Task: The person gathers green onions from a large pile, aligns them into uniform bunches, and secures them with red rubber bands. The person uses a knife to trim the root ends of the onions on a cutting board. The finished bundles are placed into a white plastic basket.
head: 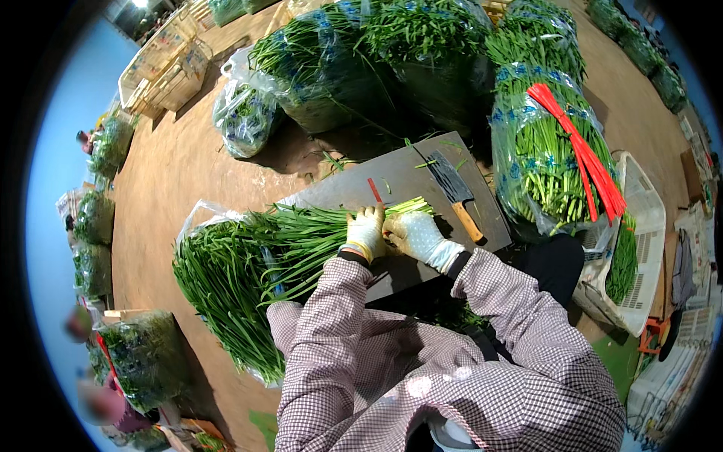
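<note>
A bundle of long green leafy stalks, resembling garlic chives, lies across a grey metal board, its pale cut ends to the right. My left hand, in a white work glove, grips the bundle near those ends. Beside it, my gloved right hand has its fingertips pinched at the bundle's near side, where a bit of red shows. A red tie strip sticks out beyond the bundle, partly hidden by the stalks and my left hand. A cleaver with a wooden handle rests on the board to the right.
At left stands an open plastic bag of greens. Red tie strips lie over a wrapped bale at right, near a white crate. Large bagged bales stand beyond the board. Other people sit along the far left.
</note>
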`<state>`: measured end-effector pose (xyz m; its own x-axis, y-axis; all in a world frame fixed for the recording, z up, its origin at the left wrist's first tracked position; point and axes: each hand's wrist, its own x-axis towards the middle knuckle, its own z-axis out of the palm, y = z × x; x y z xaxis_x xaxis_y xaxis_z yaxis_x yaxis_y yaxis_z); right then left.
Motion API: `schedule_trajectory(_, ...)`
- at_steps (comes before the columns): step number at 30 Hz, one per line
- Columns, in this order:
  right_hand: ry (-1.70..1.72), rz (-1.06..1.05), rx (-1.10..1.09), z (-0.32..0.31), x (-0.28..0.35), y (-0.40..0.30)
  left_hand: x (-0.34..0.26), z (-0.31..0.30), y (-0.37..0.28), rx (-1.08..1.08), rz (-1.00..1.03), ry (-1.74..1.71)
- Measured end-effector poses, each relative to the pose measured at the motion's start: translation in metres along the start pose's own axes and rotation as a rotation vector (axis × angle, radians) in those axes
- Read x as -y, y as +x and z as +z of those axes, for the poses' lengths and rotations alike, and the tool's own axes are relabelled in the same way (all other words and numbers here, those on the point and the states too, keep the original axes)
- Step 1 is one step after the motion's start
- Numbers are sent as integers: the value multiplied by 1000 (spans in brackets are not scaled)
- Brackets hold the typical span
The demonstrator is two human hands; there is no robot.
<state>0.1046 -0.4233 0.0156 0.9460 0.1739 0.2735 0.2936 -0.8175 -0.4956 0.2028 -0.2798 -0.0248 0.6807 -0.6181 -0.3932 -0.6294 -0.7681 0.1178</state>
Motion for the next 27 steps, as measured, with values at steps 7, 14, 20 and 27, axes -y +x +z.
schedule_trajectory(7, 275, 383, 239, -11, -29, 91, -2, 18, -26, -334, 9, -31)
schedule_trajectory(14, 187, 317, 118, 62, -87, 109, -22, 23, -33, -406, 5, -17)
schedule_trajectory(20, -117, -182, 97, 12, -29, 41, -9, 11, -30, -338, -53, -153)
schedule_trajectory(27, -175, -43, 121, -38, -30, 12, -10, -5, -24, -137, -69, -195)
